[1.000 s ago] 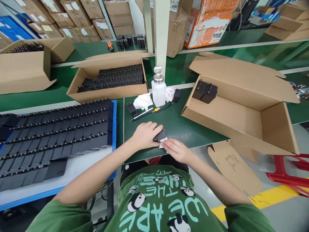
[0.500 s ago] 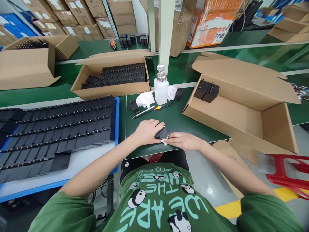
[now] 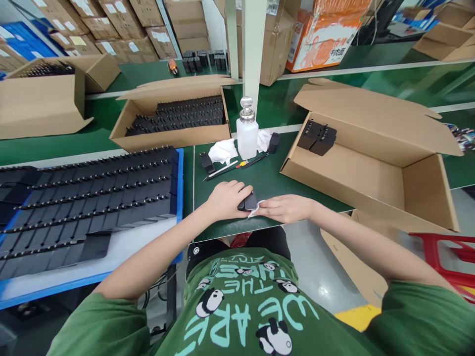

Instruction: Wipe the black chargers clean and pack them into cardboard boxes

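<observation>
My left hand (image 3: pixel 229 200) is wrapped round black plastic blocks (image 3: pixel 249 201), apparently two side by side, above the green table near its front edge. The fingers cover much of their left part. From the right, my right hand (image 3: pixel 281 207) pinches a small white cloth (image 3: pixel 255 210) against the near right corner of the blocks. Beyond the hands stands a white dispenser bottle (image 3: pixel 247 136) with a metal neck. Beside it lie a crumpled white cloth (image 3: pixel 223 151), a pen-like tool (image 3: pixel 222 170) and single black blocks (image 3: pixel 273 143).
At left, a blue-edged tray (image 3: pixel 180 183) carries rows of black blocks with metal pins. An open carton (image 3: pixel 170 138) behind it is filled with similar ones. On the right, another open carton (image 3: pixel 374 163) has a few blocks at its left end. A red stool (image 3: pixel 426 252) stands at far right.
My right hand has moved slightly up, and its elbow has swung outward. The white cloth now reaches along the right side of the blocks. My left hand has hardly moved.
</observation>
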Demonstrator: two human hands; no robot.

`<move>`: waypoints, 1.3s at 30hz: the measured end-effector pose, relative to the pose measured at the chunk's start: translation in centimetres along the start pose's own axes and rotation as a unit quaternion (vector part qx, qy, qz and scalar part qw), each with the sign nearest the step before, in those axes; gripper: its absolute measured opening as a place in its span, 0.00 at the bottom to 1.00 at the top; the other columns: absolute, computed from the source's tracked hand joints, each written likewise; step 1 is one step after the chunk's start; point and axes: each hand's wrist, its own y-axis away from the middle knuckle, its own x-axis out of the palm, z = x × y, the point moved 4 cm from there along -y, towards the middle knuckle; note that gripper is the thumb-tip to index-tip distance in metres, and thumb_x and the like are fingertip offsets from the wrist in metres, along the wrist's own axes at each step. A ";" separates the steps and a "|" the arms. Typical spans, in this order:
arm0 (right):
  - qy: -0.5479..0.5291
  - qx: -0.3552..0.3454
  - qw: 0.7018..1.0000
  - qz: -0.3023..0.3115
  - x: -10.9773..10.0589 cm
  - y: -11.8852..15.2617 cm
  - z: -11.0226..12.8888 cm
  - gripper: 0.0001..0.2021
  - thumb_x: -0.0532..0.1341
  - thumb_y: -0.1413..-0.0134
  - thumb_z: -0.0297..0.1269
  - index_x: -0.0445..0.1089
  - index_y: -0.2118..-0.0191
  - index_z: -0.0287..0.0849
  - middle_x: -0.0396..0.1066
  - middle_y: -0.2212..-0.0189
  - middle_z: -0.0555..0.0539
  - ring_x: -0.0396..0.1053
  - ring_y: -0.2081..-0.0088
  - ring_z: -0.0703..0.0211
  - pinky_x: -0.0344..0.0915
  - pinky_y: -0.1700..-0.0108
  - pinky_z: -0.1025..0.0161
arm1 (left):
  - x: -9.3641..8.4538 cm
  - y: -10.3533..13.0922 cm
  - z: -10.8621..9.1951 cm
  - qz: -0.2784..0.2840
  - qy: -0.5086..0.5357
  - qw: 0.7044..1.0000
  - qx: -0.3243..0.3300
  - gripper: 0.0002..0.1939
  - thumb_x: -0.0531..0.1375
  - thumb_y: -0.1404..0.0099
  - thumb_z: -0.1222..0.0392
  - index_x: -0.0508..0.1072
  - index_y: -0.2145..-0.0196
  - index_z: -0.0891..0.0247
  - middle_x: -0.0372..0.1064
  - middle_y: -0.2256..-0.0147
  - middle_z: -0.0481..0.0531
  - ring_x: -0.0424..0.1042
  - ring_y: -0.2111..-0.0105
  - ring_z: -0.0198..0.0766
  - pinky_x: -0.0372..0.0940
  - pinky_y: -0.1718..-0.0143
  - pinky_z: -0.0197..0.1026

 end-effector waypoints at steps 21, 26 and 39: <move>-0.173 0.351 0.738 -0.550 -6.5 0.7 1.9 0.16 0.55 0.34 0.29 0.72 0.48 0.56 0.78 0.59 0.51 0.77 0.62 0.64 0.75 0.63 0.66 | -9.5 1.7 -0.3 -0.017 0.383 0.910 -0.156 0.24 0.68 0.44 0.44 0.69 0.57 0.61 0.73 0.61 0.48 0.73 0.63 0.37 0.67 0.60 0.37; -0.181 0.325 0.767 -0.522 -8.2 -3.4 4.8 0.13 0.60 0.39 0.28 0.75 0.53 0.51 0.78 0.59 0.49 0.77 0.60 0.59 0.77 0.62 0.62 | -11.7 2.7 -1.4 0.039 0.497 0.846 -0.190 0.22 0.71 0.48 0.49 0.72 0.60 0.62 0.72 0.63 0.47 0.71 0.64 0.38 0.65 0.62 0.38; 0.142 -0.020 0.981 -0.133 -9.2 -8.0 7.8 0.15 0.60 0.38 0.26 0.71 0.47 0.27 0.73 0.48 0.40 0.73 0.46 0.56 0.70 0.39 0.63 | -11.0 4.9 -2.9 0.099 0.575 0.789 -0.193 0.18 0.70 0.51 0.55 0.70 0.64 0.63 0.68 0.66 0.46 0.66 0.65 0.37 0.64 0.62 0.39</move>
